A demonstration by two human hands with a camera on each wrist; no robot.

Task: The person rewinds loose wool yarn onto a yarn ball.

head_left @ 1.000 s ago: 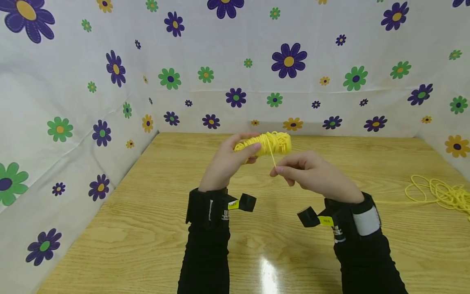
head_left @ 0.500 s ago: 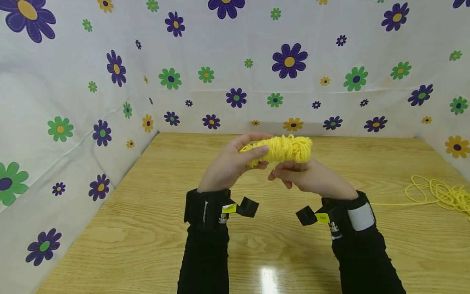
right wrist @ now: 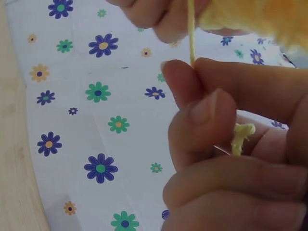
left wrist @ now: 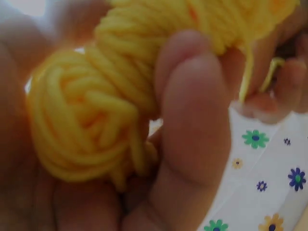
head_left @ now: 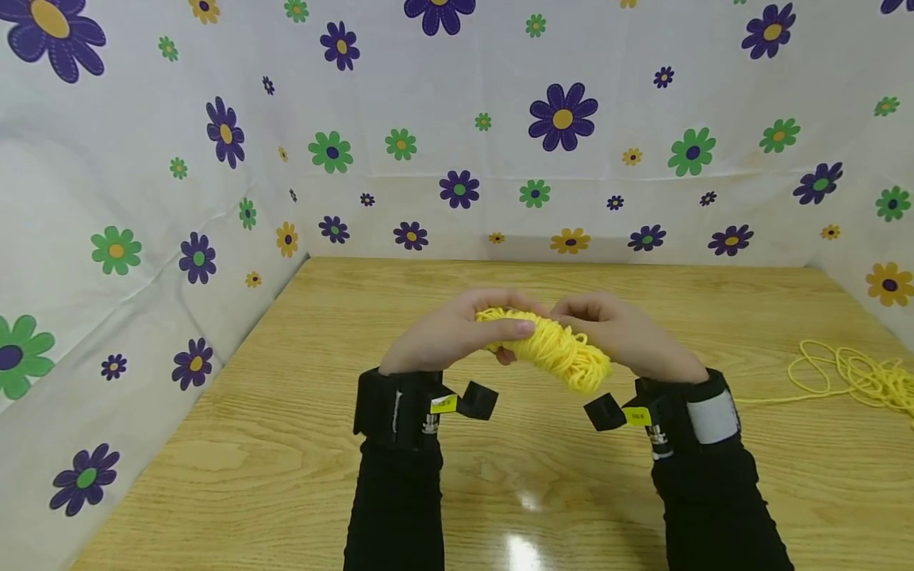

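Observation:
My left hand (head_left: 446, 333) grips a thick bundle of yellow yarn (head_left: 560, 353), thumb on the near side and fingers behind. The bundle is held above the table, its right end tilted down. Close up in the left wrist view, the rounded wound end of the bundle (left wrist: 82, 120) lies against the palm. Just right of it, my right hand (head_left: 631, 337) has its fingertips partly hidden behind the bundle. In the right wrist view, thumb and forefinger pinch a single yarn strand (right wrist: 192, 38) that runs up towards the bundle. A short piece of yarn (right wrist: 239, 137) shows behind the thumb.
A loose tangle of yellow yarn (head_left: 881, 385) lies at the right of the wooden table (head_left: 286, 444). One strand runs from it leftward, passing behind the right wrist. A white cloth with printed flowers (head_left: 400, 87) stands behind the table and at its sides.
The bundle has come lower and tipped, its right end now pointing down towards me. My right hand has gone from below the bundle up to its far side, still pinching the strand.

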